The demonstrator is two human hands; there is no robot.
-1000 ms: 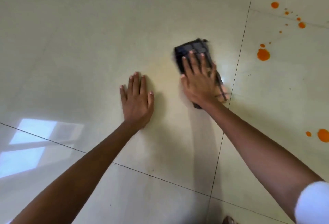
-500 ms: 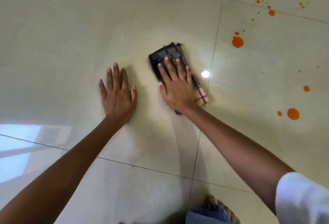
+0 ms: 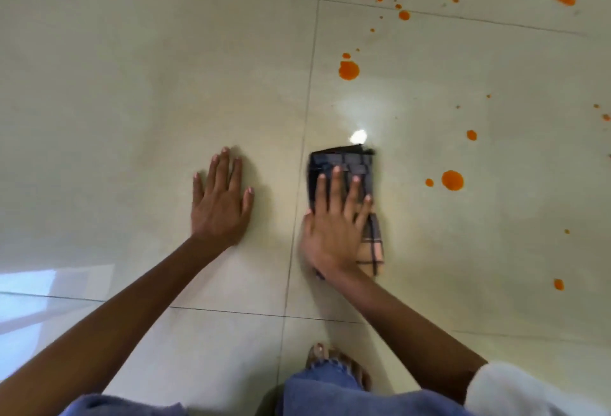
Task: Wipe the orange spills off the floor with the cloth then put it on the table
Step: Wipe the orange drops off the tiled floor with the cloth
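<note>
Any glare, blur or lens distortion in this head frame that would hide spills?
Head view: a bright glare spot sits just beyond the cloth; a window reflection washes the lower-left floor; grout lines bow from the wide lens; the right hand looks slightly soft; orange spills stay crisp.

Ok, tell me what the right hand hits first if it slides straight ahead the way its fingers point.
The right hand, flat on the cloth, points up the tile. That line looks free of spills; the big orange spot lies roughly ahead, perhaps just off it.

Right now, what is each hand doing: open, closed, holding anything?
Left hand: open, flat on the floor, holding nothing.
Right hand: open, fingers spread, pressing the cloth onto the floor.
</note>
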